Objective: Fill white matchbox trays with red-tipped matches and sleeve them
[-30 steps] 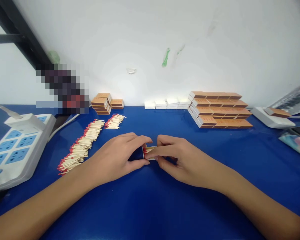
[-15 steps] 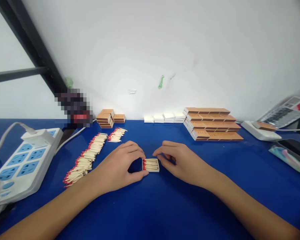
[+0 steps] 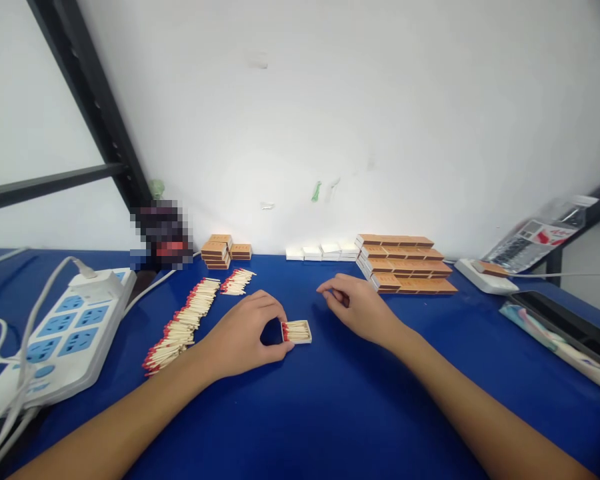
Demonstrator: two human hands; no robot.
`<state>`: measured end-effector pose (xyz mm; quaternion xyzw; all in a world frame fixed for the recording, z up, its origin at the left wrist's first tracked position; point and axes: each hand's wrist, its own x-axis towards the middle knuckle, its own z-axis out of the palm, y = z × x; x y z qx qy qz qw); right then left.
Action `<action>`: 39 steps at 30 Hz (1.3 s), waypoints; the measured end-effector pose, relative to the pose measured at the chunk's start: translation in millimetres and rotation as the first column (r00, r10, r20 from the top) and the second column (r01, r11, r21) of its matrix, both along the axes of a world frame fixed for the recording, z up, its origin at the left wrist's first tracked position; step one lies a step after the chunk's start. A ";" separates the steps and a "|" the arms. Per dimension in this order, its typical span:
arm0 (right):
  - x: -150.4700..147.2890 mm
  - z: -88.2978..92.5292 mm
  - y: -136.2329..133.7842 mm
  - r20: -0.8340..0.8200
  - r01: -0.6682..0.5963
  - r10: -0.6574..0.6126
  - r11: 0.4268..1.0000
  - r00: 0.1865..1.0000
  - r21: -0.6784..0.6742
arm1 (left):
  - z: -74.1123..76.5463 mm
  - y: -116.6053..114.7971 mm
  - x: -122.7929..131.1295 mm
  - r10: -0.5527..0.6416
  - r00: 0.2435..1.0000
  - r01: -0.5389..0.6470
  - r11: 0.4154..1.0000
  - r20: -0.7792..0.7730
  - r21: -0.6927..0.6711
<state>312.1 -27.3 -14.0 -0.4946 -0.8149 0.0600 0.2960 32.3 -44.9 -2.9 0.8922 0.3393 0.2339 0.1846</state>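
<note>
A small white tray of matches, red heads to the left, lies on the blue table. My left hand curls round the tray's left end, thumb and fingers pinching it. My right hand hovers a little to the right of the tray and beyond it, fingers loosely curled, with nothing visible in them. A long row of loose matches lies left of my left hand.
Stacked orange matchboxes stand at the back right, a smaller stack at the back left, white empty trays between them. A white power strip with cables sits at the left. Flat packages lie at the right.
My right hand has let go of the match tray and drawn back to the right. The left hand stays on the tray. The view has tilted upward.
</note>
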 end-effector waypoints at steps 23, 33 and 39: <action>-165.8 38.0 143.0 0.552 0.011 -0.037 0.999 0.833 0.049 | -5.5 3.3 2.2 -0.032 0.999 0.032 0.999 0.010 0.014; -163.3 38.2 144.8 0.592 -0.082 0.023 0.994 0.805 0.073 | -6.0 4.0 0.9 -0.037 0.999 0.036 0.999 0.032 0.032; -143.0 48.6 133.5 0.603 -0.101 0.004 0.987 0.797 0.126 | -6.4 6.0 1.1 0.015 0.999 -0.016 0.999 0.036 0.039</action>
